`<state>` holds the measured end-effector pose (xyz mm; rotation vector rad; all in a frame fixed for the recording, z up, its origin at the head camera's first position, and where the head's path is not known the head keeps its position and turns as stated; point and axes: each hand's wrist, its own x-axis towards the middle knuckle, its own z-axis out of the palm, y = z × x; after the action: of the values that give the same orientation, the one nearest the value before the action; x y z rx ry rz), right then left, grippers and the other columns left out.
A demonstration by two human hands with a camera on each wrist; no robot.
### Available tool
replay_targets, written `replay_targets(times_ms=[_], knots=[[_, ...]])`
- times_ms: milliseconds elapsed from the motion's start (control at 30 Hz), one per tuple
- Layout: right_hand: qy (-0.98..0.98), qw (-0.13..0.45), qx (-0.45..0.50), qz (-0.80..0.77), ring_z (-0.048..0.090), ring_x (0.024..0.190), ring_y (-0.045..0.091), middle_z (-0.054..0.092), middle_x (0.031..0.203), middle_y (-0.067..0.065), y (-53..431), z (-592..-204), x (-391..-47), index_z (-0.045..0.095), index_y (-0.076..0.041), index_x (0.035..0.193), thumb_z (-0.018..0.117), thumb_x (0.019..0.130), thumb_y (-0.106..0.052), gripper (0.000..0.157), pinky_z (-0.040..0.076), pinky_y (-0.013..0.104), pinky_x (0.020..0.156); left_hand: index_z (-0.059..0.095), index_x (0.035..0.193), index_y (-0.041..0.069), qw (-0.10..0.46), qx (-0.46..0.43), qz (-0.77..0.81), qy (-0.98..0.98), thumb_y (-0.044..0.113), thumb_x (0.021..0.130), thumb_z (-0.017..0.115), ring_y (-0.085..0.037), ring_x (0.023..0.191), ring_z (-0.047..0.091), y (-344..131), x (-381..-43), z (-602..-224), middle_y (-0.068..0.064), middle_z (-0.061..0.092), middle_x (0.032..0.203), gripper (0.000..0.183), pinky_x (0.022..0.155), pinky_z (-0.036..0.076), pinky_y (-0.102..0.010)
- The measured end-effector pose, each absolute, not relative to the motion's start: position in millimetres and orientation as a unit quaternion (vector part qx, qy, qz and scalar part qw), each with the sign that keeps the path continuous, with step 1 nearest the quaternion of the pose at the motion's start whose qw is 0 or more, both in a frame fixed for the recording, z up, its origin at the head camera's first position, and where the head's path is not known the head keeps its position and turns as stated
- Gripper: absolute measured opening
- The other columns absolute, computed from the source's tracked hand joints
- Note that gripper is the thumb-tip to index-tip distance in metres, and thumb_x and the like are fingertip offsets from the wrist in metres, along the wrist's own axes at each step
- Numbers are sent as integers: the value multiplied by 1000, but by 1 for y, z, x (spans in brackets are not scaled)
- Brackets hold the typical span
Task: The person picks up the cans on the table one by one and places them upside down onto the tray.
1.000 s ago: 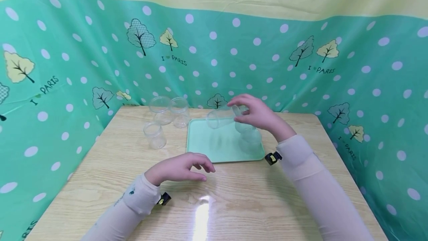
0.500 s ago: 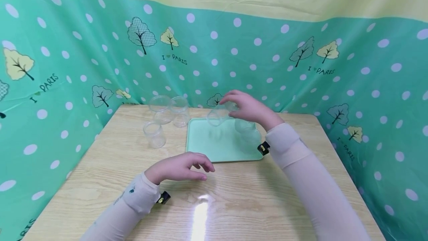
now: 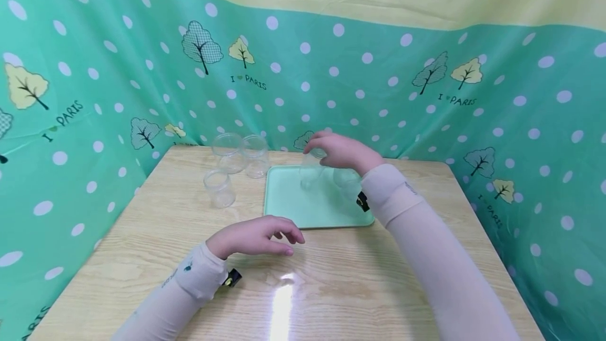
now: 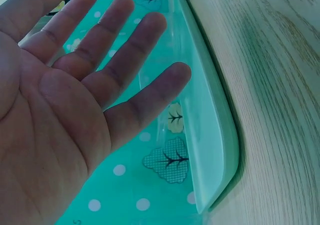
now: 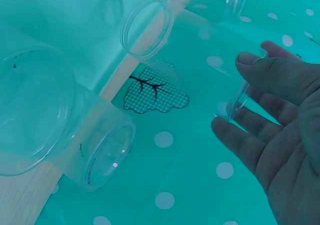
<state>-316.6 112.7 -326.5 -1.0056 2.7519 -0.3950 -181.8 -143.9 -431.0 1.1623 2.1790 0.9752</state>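
My right hand [image 3: 343, 150] grips a clear plastic jar [image 3: 311, 170] by one end, fingers and thumb around it, over the back of the green tray [image 3: 303, 209]. In the right wrist view the jar's threaded mouth [image 5: 146, 30] points away from the palm, toward the tray. Other clear jars [image 3: 347, 178] stand on the tray's right part, partly hidden by my right forearm; in the right wrist view one wide jar [image 5: 35, 110] overlaps a narrower one [image 5: 107, 157]. My left hand [image 3: 258, 236] hovers before the tray's front edge, fingers relaxed, holding nothing.
Left of the tray, three clear jars stand on the wooden table [image 3: 142, 236]: a wide one [image 3: 228, 154], a narrower one [image 3: 256, 158] and a smaller one [image 3: 220, 189] nearer me. A green dotted curtain [image 3: 303, 67] hangs behind the table and along its sides.
My right hand has moved left with the jar and turned it from lying nearly sideways to roughly vertical above the tray. My left hand has stayed in place.
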Motion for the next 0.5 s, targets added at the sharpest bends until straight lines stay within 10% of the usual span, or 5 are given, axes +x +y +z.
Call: replay_targets(times_ms=[500], knots=[[938, 94, -318, -105, 44, 143, 28, 45, 155, 5, 112, -337, -325, 64, -23, 137, 66, 94, 3, 51, 44, 46, 114, 67, 129, 18, 243, 422, 345, 803, 34, 101, 66, -14, 120, 63, -142, -180, -432, 0, 67, 130, 33, 100, 53, -44]])
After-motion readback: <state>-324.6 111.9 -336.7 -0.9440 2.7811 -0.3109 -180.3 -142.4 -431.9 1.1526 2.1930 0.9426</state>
